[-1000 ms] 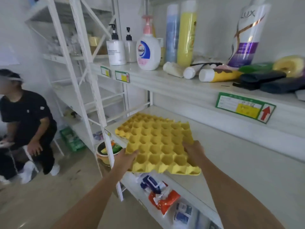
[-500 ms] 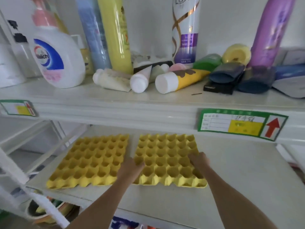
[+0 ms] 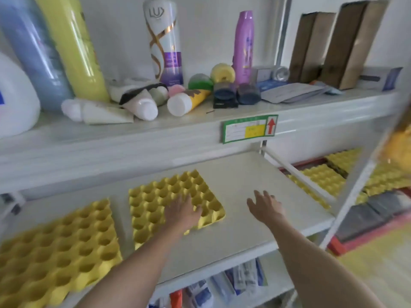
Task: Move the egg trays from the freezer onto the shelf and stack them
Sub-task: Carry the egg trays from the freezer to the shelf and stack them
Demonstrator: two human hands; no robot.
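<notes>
Trays were found side by side on the shelf (image 3: pixel 255 174), not yet stacked. The left hand (image 3: pixel 182 213) was laid flat, fingers spread, on the right-hand egg tray (image 3: pixel 169 198), gripping nothing; the right hand (image 3: pixel 265 206) was held open above bare shelf. For stacking, that tray would best be lifted by opposite edges and nested squarely onto the left-hand egg tray (image 3: pixel 60 247).

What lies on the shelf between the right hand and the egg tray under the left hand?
Nothing: in the head view, only bare white shelf board separates the open right hand from the yellow moulded egg tray under the left hand.
</notes>
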